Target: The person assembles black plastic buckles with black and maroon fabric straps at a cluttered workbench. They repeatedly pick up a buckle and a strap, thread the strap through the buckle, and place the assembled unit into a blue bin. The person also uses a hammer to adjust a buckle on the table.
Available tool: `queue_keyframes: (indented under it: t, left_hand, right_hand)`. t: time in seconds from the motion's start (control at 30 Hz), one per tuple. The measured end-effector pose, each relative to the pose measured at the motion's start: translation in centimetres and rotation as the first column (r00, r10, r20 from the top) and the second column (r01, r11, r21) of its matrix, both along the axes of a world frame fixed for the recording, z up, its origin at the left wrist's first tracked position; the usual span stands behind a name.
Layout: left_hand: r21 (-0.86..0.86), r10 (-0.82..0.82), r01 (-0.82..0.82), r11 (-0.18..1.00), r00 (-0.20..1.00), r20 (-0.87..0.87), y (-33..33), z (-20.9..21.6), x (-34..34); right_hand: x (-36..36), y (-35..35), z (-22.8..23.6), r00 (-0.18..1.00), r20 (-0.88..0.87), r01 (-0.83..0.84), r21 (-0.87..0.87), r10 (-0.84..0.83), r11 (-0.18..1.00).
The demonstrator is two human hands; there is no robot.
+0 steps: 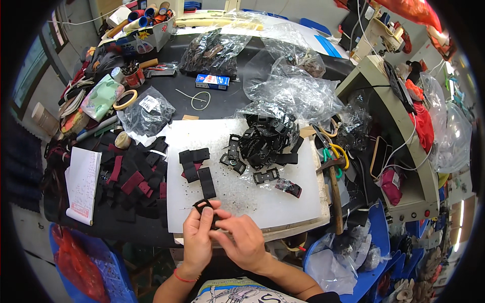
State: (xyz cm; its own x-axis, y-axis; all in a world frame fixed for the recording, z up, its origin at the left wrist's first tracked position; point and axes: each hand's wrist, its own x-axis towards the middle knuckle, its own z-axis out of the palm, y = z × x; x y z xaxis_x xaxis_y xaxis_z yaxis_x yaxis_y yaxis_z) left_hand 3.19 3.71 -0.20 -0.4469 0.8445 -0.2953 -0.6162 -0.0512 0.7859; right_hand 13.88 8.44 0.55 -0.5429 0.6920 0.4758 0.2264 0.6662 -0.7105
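My left hand (198, 242) pinches a black plastic buckle (203, 203) between thumb and fingers, over the near edge of a white board (303, 217). My right hand (245, 242) closes its fingertips on the buckle's lower end; whether a strap is threaded there is hidden by the fingers. Just beyond my hands lie short black webbing pieces (206, 183), some overlapping. Farther right on the board is a heap of black buckles (265, 139) partly in clear plastic, with several loose buckles (266, 175) around it.
Left of the board lie many black and maroon webbing pieces (132, 183) and an open notebook (82, 184). A hammer (336, 199) and scissors (339, 155) lie at the board's right edge. Clear bags (298, 81) and a small blue box (212, 82) stand behind. Blue bins (376, 252) flank me below.
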Motion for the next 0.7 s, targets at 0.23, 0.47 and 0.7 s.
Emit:
queue_keyframes:
  t: [0.23, 0.47, 0.7]
  left_hand:
    - [-0.274, -0.586, 0.521, 0.809, 0.672, -0.452, -2.0, 2.1, -3.1]
    - [-0.336, -0.534, 0.449, 0.828, 0.814, -0.229, -3.2, 1.1, -3.8]
    - [-0.304, -0.665, 0.638, 0.707, 0.747, 0.021, -3.0, 1.0, -4.8]
  right_hand:
    - [1.1, 3.4, 1.6, 0.962, 0.085, -0.255, -0.059, 0.26, 0.965]
    - [1.3, 3.0, 1.5, 0.939, 0.096, -0.327, -0.06, 0.331, 0.943]
    - [2.2, 3.1, 1.4, 0.828, 0.214, -0.535, 0.023, 0.518, 0.845]
